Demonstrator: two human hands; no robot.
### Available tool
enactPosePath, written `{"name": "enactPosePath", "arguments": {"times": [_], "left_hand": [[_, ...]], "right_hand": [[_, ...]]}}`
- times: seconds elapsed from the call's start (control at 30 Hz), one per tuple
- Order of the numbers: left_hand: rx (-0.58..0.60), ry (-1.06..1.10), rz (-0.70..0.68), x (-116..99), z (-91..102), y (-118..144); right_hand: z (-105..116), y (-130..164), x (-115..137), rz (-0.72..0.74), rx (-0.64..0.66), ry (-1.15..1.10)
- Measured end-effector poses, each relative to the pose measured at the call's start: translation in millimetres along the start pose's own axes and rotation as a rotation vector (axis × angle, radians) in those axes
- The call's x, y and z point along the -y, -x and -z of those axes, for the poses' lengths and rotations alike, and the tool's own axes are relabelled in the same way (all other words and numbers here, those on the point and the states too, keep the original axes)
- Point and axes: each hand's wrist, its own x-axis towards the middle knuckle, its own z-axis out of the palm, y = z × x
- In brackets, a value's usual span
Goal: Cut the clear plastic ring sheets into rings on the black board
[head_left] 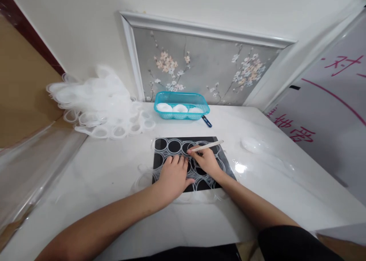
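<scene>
On the black rectangular cutting mat (171, 144), left hand (174, 176) presses flat, fingers together, on a clear plastic sheet of moulded rings (197, 173) while right hand (206, 160) pinches a slim white blade tool (208, 146) at a ring; three white discs sit in the turquoise basket (182, 104) behind the mat, most rings apparently uncut.

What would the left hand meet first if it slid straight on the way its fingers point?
The left hand lies flat on the clear ringed sheet over the black mat, fingers pointing away. Straight on, after bare table, it would probably meet the turquoise basket; depth is unclear.
</scene>
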Motion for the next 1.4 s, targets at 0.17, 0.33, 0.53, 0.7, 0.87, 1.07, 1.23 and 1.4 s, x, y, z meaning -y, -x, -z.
{"name": "enactPosePath", "arguments": {"times": [0.17,0.33,0.53,0.7,0.87,1.07,1.23,1.4], "left_hand": [[0.024,-0.028,0.001,-0.8,0.4,0.2],[0.054,-0.026,0.000,-1.3,2.2,0.4],[0.045,-0.015,0.006,-0.3,-0.7,-1.8],[-0.003,0.002,-0.015,1.0,-7.8,-2.4],[0.058,0.040,0.000,2.7,-7.6,-3.7],[0.076,0.084,-0.047,10.7,-0.1,-2.8],[0.102,0.117,-0.051,20.1,10.2,1.9],[0.054,0.084,0.074,34.7,0.2,15.6]], "right_hand": [[-1.8,-0.4,-2.7,0.003,-0.010,0.043],[-2.5,-1.7,-5.4,0.001,-0.016,0.046],[-2.8,9.2,-0.1,0.270,0.063,0.370],[-0.2,0.1,11.3,0.345,0.231,0.780],[54.3,-57.3,20.1,0.164,-0.273,0.651],[116.1,-76.3,26.2,0.107,-0.779,0.416],[57.9,-47.3,12.2,0.082,-0.362,0.178],[-17.4,-30.3,11.9,0.129,0.007,-0.022]]}}
